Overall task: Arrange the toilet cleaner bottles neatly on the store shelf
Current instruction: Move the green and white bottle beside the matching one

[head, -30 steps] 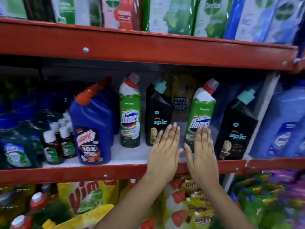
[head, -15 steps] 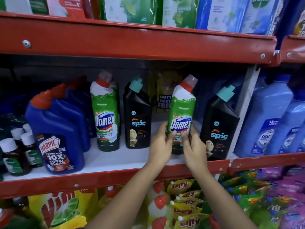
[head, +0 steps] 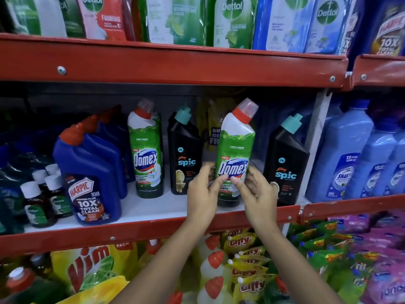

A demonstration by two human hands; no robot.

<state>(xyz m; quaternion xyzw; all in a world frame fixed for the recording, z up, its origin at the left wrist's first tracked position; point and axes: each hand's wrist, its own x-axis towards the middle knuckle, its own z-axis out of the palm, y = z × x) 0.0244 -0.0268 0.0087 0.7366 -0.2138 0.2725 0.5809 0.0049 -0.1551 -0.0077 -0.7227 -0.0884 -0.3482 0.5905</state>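
A green and white Domex bottle point(head: 236, 141) with a red cap stands tilted slightly right near the front of the middle shelf point(head: 153, 209). My left hand point(head: 202, 194) grips its lower left side and my right hand point(head: 255, 191) its lower right side. A second Domex bottle point(head: 146, 150) stands upright further left. One black Spic bottle point(head: 183, 154) stands between the two Domex bottles, another Spic bottle point(head: 287, 159) to the right of the held one. Blue Harpic bottles point(head: 87, 172) line up at the left.
Small white-capped brown bottles point(head: 38, 200) stand at the far left. Large light-blue bottles point(head: 348, 154) fill the bay beyond a white upright point(head: 315, 137). Dettol pouches point(head: 232, 20) sit on the upper shelf. Vim and Giffy packs point(head: 247, 260) lie below.
My hands went from flat and apart from the bottle to closed around the right Domex bottle, and they have drawn it forward toward the shelf's front edge.
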